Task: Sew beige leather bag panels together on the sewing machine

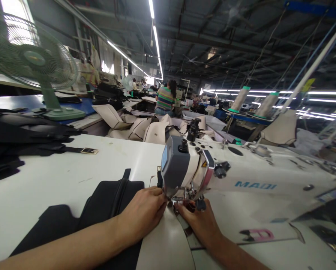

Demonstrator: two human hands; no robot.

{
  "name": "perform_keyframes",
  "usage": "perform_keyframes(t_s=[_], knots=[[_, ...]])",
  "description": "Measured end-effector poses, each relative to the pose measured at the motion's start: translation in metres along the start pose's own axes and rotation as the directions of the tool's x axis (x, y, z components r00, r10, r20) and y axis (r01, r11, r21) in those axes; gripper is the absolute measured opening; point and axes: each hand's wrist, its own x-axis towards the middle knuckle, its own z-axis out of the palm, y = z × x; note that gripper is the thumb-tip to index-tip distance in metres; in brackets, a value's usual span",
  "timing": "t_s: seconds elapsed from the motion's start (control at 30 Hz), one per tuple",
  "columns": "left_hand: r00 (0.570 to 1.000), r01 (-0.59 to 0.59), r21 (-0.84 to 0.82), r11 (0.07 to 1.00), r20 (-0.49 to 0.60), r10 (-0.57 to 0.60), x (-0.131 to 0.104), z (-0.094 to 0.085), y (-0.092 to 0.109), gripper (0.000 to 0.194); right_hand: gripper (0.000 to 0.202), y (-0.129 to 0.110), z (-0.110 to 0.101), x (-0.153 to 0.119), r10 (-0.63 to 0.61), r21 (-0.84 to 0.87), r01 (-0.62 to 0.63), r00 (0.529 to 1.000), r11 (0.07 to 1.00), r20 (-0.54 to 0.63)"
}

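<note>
My left hand (147, 210) is closed beside the needle area of the white sewing machine (249, 187). A black strap (159, 182) with a gold buckle rises from behind its curled fingers. Below the machine head lies a beige panel (165, 243), running toward me between my hands. My right hand (201, 221) pinches at the panel's right edge, close to the presser foot (185, 197); its fingertips are partly hidden by the machine. A black panel (108, 202) with a raised strip lies under and beyond my left forearm.
Pink-handled thread snips (256, 235) lie right of my right hand. Black straps (30, 138) are piled at the left, one with a gold buckle (89, 151). A green fan (52, 105) stands behind them. Beige pieces (155, 131) fill a bin beyond the table. A person (165, 98) sits farther back.
</note>
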Motion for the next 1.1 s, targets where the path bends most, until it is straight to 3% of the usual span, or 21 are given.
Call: perform_keyframes(t_s=[0.4,0.53,0.67,0.73,0.8,0.83,0.9,0.93,0.97,1.1], knots=[[1.0,0.02,0.006,1.0,0.022,-0.02,0.0,-0.006,0.002,0.017,0.018,-0.011,0.004,0.004,-0.096,-0.227,0.106,0.994,0.968,0.056],[0.998,0.053,0.01,0.999,0.044,-0.053,-0.002,-0.012,0.002,0.014,0.021,-0.002,0.0,0.0,-0.081,-0.201,0.079,0.997,0.976,0.0],[0.994,0.066,0.037,0.997,0.082,-0.069,-0.004,-0.022,0.006,0.015,0.017,0.002,-0.018,-0.004,-0.001,-0.168,-0.007,0.999,0.986,-0.048],[0.993,0.049,0.062,0.997,0.107,-0.056,-0.005,-0.025,0.008,0.01,0.015,0.003,-0.026,-0.007,0.035,-0.069,-0.037,0.999,0.997,-0.026],[0.991,0.028,0.048,0.998,0.129,-0.034,-0.007,-0.028,0.01,0.011,0.015,0.004,-0.032,-0.01,0.054,0.205,-0.065,0.997,0.977,0.059],[0.99,0.019,0.024,1.0,0.137,-0.022,-0.008,-0.029,0.011,0.013,0.017,0.006,-0.033,-0.011,0.069,0.379,-0.101,0.993,0.92,0.096],[0.988,0.012,-0.028,1.0,0.153,-0.008,-0.01,-0.032,0.013,0.014,0.02,0.01,-0.034,-0.011,0.126,0.665,-0.198,0.98,0.72,0.155],[0.987,0.009,-0.044,0.999,0.162,-0.002,-0.012,-0.033,0.015,0.014,0.022,0.012,-0.034,-0.011,0.16,0.741,-0.233,0.972,0.63,0.17],[0.986,0.002,-0.051,0.999,0.168,0.006,-0.014,-0.035,0.018,0.016,0.023,0.014,-0.035,-0.01,0.183,0.756,-0.249,0.968,0.605,0.172],[0.986,-0.036,-0.007,0.999,0.162,0.036,-0.023,-0.036,0.029,0.023,0.02,0.018,-0.039,-0.009,0.108,0.508,-0.146,0.989,0.849,0.104]])
